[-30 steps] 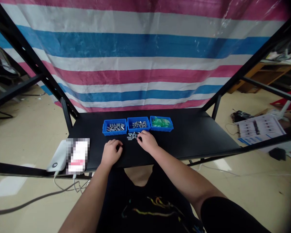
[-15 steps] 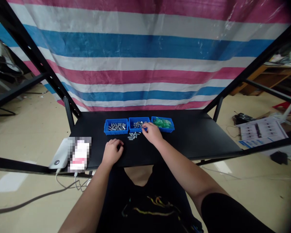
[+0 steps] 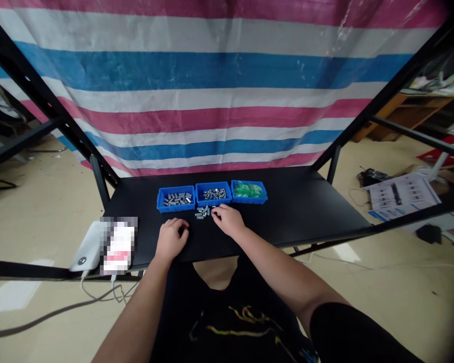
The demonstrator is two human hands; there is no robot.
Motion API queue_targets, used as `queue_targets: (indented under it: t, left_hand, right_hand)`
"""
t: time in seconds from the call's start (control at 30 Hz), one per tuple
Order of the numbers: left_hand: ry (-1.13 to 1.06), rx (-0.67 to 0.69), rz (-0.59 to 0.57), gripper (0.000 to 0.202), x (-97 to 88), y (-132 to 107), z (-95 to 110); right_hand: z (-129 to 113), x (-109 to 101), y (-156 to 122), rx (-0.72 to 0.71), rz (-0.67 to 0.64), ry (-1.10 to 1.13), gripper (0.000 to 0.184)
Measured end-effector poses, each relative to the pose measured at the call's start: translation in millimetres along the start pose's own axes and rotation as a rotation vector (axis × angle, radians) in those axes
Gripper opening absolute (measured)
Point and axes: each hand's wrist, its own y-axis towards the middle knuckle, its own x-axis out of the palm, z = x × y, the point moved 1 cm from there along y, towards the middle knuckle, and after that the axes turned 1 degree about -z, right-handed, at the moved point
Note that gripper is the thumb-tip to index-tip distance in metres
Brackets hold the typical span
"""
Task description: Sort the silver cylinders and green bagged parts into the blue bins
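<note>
My right hand [image 3: 229,220] is pinched at the right edge of a small pile of silvery metal pieces [image 3: 203,213] on the black table. Whatever its fingertips hold is hidden or too small to name. Loosely curled, my left hand [image 3: 172,237] rests on the tabletop left of the pile, with nothing visible in its fingers. Behind the pile stand three blue bins side by side. Grey metal cylinders fill the left bin [image 3: 176,206]. Small shiny metal parts lie in the middle bin [image 3: 213,200], and green plastic bags in the right bin [image 3: 249,199].
The black table [image 3: 295,212] has a metal frame, with a striped plastic sheet [image 3: 196,118] hanging behind. At its left front corner lie a white power bank [image 3: 89,247] and a blurred-out phone-like object [image 3: 117,247], both with cables. Papers and a box lie on the floor to the right.
My right hand has drawn back from the middle bin toward me, down to the pile of metal pieces. The left hand stays in place. The whole view has shifted slightly.
</note>
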Motion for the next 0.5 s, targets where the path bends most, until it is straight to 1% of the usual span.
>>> queue_targets:
  t: [0.07,0.13,0.2,0.27,0.33,0.4,0.5]
  left_hand:
    - [0.002,0.005,0.002,0.013,0.3,0,0]
    - [0.004,0.010,0.004,0.013,0.7,0,0]
    - [0.005,0.011,0.001,0.012,0.9,0,-1]
    - [0.006,0.009,-0.002,0.012,0.9,0,-1]
    - [0.011,0.008,-0.007,0.012,0.7,1,-1]
    - [0.016,0.007,-0.008,0.012,0.2,1,-1]
    - [0.014,0.007,-0.007,0.012,0.0,1,0]
  right_hand:
    - [-2,-1,-1,-0.019,-0.006,0.010,0.016]
    - [-2,-5,1,-0.044,0.021,0.052,0.015]
    - [-1,-12,7,-0.043,0.099,0.110,0.016]
    - [2,-20,16,0.004,0.192,0.147,0.018]
    - [6,-27,24,0.067,0.248,0.153,0.019]
    - [9,-31,28,0.100,0.258,0.141,0.017]
    - [10,-27,25,0.081,0.206,0.114,0.012]
